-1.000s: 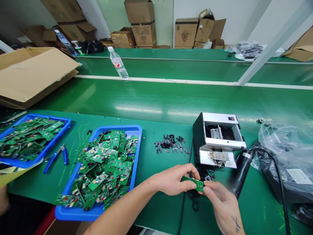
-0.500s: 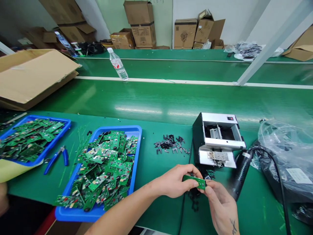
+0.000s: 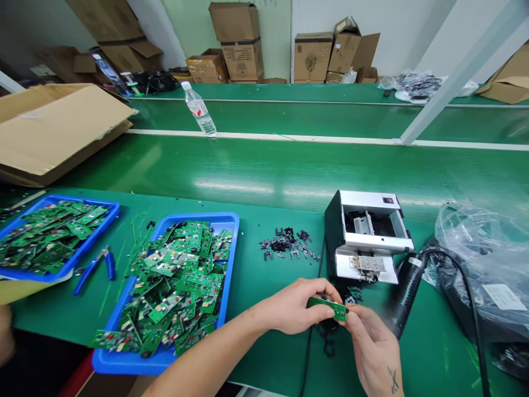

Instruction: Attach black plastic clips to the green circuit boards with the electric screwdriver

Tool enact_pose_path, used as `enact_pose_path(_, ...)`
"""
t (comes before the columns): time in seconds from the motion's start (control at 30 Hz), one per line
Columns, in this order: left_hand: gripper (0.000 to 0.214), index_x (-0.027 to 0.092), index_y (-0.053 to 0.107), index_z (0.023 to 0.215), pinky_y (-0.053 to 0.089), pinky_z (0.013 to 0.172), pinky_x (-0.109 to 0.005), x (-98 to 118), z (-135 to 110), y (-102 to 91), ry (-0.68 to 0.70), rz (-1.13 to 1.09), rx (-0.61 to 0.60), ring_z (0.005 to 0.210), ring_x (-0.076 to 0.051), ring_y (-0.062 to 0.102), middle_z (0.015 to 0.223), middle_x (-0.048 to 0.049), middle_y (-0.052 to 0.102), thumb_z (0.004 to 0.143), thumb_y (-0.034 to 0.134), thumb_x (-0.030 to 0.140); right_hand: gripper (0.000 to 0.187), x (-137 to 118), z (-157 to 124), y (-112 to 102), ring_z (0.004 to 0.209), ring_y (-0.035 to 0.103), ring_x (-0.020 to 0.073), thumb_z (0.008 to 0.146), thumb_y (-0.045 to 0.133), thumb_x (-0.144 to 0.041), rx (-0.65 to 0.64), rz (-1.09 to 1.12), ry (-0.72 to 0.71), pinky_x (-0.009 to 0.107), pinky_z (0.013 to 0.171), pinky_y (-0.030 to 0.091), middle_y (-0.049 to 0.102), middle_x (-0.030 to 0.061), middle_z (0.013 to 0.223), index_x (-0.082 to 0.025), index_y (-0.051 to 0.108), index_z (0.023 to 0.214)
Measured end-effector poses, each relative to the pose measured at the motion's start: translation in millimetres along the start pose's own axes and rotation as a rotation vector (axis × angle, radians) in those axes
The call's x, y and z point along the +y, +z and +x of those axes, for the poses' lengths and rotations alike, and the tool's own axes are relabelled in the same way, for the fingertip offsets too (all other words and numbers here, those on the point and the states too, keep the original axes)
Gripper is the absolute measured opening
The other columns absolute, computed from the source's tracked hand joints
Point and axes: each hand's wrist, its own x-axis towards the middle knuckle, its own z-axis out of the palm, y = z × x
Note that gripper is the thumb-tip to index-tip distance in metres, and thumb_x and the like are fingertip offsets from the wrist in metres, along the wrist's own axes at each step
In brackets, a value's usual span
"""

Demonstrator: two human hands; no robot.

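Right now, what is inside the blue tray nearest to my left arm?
The blue tray holds a heap of green circuit boards, many carrying small components. Most of the tray's floor is covered, and anything buried cannot be seen.

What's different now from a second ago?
The left hand and the green board it holds slid slightly right; the right hand shifted its wrist a little left. The yellow sheet at the left edge shifted. Nothing was picked up or let go. The pliers, machine and bottle stayed put.
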Motion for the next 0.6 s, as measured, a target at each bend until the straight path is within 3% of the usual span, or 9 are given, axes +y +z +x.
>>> enact_pose_path(0.23, 0.019, 0.017, 0.063, 0.107, 0.046, 0.075, -0.023, 1, 1, 2.6, 0.001, -0.024, 0.023, 0.083, -0.013, 0.061, 0.098, -0.0041, 0.070, 0.090, 0.056, 0.022, 0.018, 10, -1, -6, 0.075, 0.070, 0.0185, 0.070, 0.082, -0.034, 0.033, 0.023, -0.053, 0.029, 0.075, 0.059, 0.073, 0.0058, 0.093, -0.020, 0.076, 0.080)
enact_pose_path(0.6, 0.018, 0.019, 0.066, 0.104, 0.045, 0.088, -0.026, 9, 1, 7.7, 0.030, 0.127, 0.108, 0.096, -0.016, 0.064, 0.105, -0.0036, 0.071, 0.091, 0.054, 0.022, 0.020, 0, 3, 1, 0.072, 0.069, 0.0194, 0.074, 0.079, -0.037, -0.001, 0.011, -0.079, 0.031, 0.070, 0.059, 0.074, 0.0076, 0.088, -0.019, 0.075, 0.082)
